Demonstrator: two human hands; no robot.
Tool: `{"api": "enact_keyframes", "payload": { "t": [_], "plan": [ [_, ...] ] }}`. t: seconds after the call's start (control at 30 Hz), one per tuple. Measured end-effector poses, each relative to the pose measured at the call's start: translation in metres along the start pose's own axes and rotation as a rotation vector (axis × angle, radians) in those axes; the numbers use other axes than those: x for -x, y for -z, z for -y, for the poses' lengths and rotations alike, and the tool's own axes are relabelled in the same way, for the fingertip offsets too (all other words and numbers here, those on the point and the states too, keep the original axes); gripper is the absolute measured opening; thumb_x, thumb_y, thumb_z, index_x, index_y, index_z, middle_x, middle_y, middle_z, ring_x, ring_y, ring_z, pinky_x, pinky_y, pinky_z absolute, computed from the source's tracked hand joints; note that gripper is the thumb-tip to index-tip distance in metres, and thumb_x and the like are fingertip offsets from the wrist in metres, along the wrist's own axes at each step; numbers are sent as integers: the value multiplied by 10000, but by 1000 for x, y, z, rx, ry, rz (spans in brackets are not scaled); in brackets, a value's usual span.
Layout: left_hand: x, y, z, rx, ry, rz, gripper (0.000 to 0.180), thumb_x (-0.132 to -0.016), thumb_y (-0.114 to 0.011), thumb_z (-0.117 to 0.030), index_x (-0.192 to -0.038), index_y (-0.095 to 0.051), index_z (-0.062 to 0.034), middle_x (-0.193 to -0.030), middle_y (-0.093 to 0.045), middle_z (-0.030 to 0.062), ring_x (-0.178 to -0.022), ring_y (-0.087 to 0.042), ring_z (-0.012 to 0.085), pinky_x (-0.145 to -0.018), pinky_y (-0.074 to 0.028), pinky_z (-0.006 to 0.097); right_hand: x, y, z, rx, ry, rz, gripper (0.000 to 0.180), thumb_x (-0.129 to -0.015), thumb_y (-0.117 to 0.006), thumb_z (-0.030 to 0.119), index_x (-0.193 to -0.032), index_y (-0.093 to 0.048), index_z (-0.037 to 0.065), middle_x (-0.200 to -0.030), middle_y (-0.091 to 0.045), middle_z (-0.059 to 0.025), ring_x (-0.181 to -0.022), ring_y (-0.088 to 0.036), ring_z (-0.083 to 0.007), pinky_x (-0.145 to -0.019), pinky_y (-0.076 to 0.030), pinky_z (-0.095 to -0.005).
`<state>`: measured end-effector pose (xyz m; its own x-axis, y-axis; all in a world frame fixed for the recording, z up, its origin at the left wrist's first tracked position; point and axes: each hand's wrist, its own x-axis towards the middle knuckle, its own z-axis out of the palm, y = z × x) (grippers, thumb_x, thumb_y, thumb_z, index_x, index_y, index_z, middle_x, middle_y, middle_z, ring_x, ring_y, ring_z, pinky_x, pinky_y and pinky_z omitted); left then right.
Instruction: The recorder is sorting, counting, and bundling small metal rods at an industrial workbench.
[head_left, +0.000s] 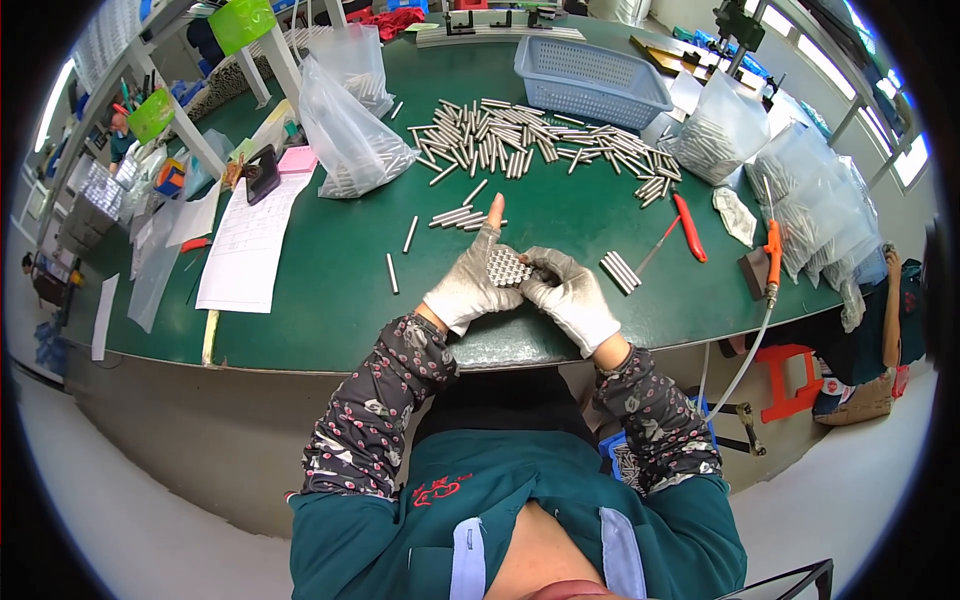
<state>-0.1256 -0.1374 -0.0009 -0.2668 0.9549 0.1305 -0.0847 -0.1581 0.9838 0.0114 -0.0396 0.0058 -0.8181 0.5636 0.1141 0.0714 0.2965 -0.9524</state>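
Here, just above the near edge of the green desk (330,300), the gloved left hand (468,285) and right hand (572,298) were both closed around a tight bundle of metal rods (508,267), rod ends facing up; keeping the ends flush seemed to call for even pressure from both sides. Beyond the bundle lay a few loose rods (462,215) amid bare desk, with a large heap (530,140) further back and a small stack (620,271) just to its right.

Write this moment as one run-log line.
left hand: gloved, holds bundle of metal rods | right hand: gloved, steadies bundle | loose rods on green table
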Motion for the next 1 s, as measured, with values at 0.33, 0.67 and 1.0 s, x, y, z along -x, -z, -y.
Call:
{"api": "enact_keyframes", "payload": {
  "t": [0.33, 0.67, 1.0],
  "plan": [
    [1, -5, -2, -57, -38, -19, 1161, -591, -678, 101, -1435, 31, -264, -808, -516, -20, -714, -494, 74, -684, -441, 216, -8, 12, 22, 115, 83, 25, 251, -760, -632, 166, -979, -620, 45, -858, -646, -112, -779, -632, -202, -708, -490, -287],
    [-6, -2, 11, -33, -173, 25, 1162, -599, -654, 97, -1426, 75, -271, -981, -527, 21, -772, -508, 98, -720, -453, 226, -38, 10, 53, 806, 527, 93, 112, -699, -613, 163, -794, -643, 113, -755, -592, -80, -773, -582, -280, -684, -459, -383],
    [-4, -3, 7, -249, -252, -53, 1181, -590, -684, 69, -1426, 89, -244, -1230, -462, 26, -1040, -474, 129, -892, -401, 263, -44, -5, 76, 1410, 684, 248, 145, -638, -615, 111, -744, -635, 14, -754, -640, -114, -741, -627, -243, -640, -493, -329]
  ]
}}
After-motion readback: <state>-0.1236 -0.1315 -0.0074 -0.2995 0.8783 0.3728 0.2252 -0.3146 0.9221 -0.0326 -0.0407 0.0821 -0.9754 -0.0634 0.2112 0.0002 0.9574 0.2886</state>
